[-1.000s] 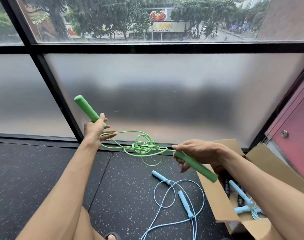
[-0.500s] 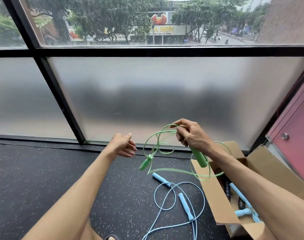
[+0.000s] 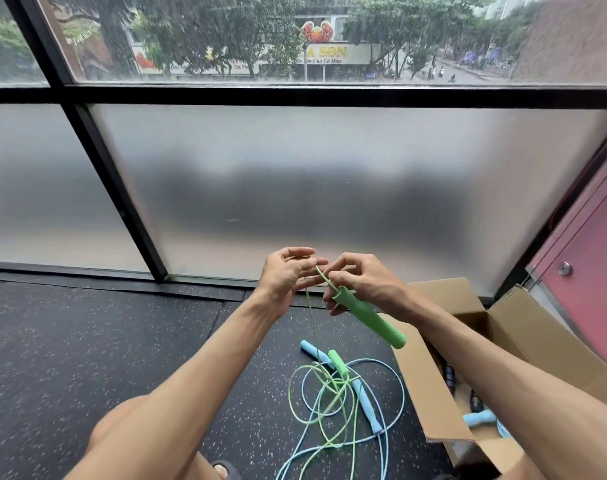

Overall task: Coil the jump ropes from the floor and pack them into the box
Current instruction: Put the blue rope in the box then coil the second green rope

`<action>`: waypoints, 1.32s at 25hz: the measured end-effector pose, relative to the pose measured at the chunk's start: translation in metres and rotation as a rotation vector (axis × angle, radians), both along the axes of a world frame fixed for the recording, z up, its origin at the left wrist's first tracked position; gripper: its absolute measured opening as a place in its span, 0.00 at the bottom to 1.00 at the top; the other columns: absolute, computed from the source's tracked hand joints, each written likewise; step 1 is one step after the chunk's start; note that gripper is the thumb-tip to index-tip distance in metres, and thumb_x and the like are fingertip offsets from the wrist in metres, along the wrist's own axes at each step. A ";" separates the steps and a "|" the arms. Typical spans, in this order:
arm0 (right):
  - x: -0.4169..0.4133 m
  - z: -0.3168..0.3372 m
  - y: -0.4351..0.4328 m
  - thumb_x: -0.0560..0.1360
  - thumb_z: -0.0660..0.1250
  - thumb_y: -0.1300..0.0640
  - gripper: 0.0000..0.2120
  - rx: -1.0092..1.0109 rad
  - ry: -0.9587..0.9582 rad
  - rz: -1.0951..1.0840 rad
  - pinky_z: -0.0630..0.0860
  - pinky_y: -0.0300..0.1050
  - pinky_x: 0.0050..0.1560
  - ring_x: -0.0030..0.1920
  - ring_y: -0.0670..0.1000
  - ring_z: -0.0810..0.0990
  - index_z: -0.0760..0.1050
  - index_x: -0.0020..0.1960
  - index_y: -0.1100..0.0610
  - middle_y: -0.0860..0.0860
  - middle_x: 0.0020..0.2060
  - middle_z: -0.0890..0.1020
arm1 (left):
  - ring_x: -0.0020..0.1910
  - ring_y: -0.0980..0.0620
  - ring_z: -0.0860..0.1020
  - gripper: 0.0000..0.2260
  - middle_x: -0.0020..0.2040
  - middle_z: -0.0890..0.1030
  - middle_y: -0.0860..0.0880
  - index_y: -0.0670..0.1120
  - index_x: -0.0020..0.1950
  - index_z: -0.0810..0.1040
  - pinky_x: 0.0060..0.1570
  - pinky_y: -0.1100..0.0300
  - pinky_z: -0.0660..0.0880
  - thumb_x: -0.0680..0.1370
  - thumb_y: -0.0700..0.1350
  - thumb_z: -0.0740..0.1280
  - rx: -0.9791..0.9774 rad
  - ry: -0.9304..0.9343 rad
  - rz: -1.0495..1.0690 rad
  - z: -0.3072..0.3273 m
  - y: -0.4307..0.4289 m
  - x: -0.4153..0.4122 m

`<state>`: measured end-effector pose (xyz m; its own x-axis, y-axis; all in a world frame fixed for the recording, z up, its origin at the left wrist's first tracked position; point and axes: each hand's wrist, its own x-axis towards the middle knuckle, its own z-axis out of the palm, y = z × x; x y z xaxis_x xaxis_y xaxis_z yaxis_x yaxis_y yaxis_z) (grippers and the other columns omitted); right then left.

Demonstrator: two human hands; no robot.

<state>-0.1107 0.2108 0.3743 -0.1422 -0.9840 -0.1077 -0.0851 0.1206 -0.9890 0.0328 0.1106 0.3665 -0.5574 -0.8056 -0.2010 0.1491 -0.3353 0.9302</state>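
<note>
Green cord (image 3: 310, 317) now runs through the left hand (image 3: 288, 275), up and to the left of the box (image 3: 430, 393). A second ago that hand gripped a handle of its own. It has since let that fall and come across to pinch the cord between curled fingertips. The loose green handle (image 3: 337, 362) lies on the floor (image 3: 87, 341) left of the box, its cord tangled over the blue jump rope (image 3: 364, 403). The right hand (image 3: 364, 282), above the box's left wall, wraps its fingers round the other green handle (image 3: 368, 315), as before. I judge the coil is being started afresh from this end, so neither of these ropes is packed yet. The box stands open; inside show a pale blue handle (image 3: 478, 419) and dark cords (image 3: 449, 375), with the right arm hiding the rest.
</note>
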 end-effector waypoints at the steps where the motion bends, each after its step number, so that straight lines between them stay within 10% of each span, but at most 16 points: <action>1: 0.000 -0.002 -0.001 0.81 0.62 0.65 0.03 0.038 0.036 -0.011 0.82 0.57 0.39 0.39 0.65 0.85 0.72 0.50 0.66 0.66 0.40 0.84 | 0.36 0.43 0.84 0.13 0.42 0.83 0.37 0.35 0.58 0.71 0.37 0.54 0.82 0.75 0.27 0.66 -0.032 0.011 0.014 0.004 -0.002 0.001; 5: -0.005 -0.018 -0.013 0.80 0.62 0.63 0.03 0.044 0.366 -0.231 0.82 0.61 0.47 0.42 0.61 0.85 0.70 0.52 0.59 0.60 0.45 0.83 | 0.30 0.45 0.80 0.14 0.40 0.83 0.38 0.37 0.56 0.69 0.34 0.57 0.77 0.75 0.25 0.61 -0.172 -0.089 -0.138 0.016 -0.009 0.007; 8: -0.011 -0.024 -0.019 0.77 0.69 0.59 0.23 -0.054 0.578 -0.149 0.78 0.49 0.58 0.54 0.53 0.80 0.67 0.70 0.53 0.53 0.57 0.77 | 0.28 0.47 0.74 0.11 0.38 0.82 0.36 0.35 0.53 0.75 0.31 0.61 0.70 0.74 0.26 0.61 -0.254 -0.105 -0.322 0.018 -0.013 0.015; 15: 0.000 -0.049 -0.022 0.82 0.61 0.62 0.09 0.252 0.521 0.266 0.77 0.35 0.46 0.48 0.50 0.82 0.80 0.53 0.63 0.59 0.51 0.85 | 0.27 0.48 0.69 0.11 0.28 0.72 0.43 0.37 0.42 0.76 0.28 0.62 0.60 0.70 0.28 0.55 -0.227 0.133 -0.075 0.029 -0.036 0.029; 22: -0.015 -0.020 -0.026 0.84 0.54 0.64 0.09 -0.231 0.213 -0.429 0.81 0.59 0.28 0.22 0.53 0.75 0.72 0.51 0.64 0.56 0.25 0.73 | 0.24 0.52 0.71 0.10 0.34 0.78 0.42 0.32 0.54 0.78 0.24 0.65 0.67 0.77 0.27 0.60 -0.261 -0.233 -0.117 0.009 -0.060 0.048; 28: -0.029 -0.024 -0.029 0.82 0.57 0.62 0.10 -0.278 0.343 -0.651 0.83 0.58 0.35 0.26 0.50 0.80 0.76 0.48 0.60 0.54 0.28 0.78 | 0.26 0.53 0.67 0.13 0.29 0.70 0.47 0.38 0.43 0.80 0.27 0.64 0.65 0.82 0.44 0.63 -0.384 -0.513 -0.386 -0.012 -0.051 0.053; 33: -0.016 -0.027 -0.025 0.77 0.64 0.65 0.07 -0.229 0.470 -0.334 0.82 0.51 0.44 0.37 0.53 0.84 0.75 0.53 0.56 0.55 0.37 0.84 | 0.26 0.55 0.59 0.14 0.29 0.63 0.52 0.43 0.41 0.75 0.26 0.64 0.58 0.84 0.46 0.60 -0.433 -0.407 -0.403 -0.002 -0.035 0.041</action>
<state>-0.1269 0.1861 0.3477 -0.4273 -0.8690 0.2495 -0.5118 0.0050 -0.8591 0.0742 0.0758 0.3644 -0.7772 -0.6073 -0.1649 -0.2956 0.1210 0.9476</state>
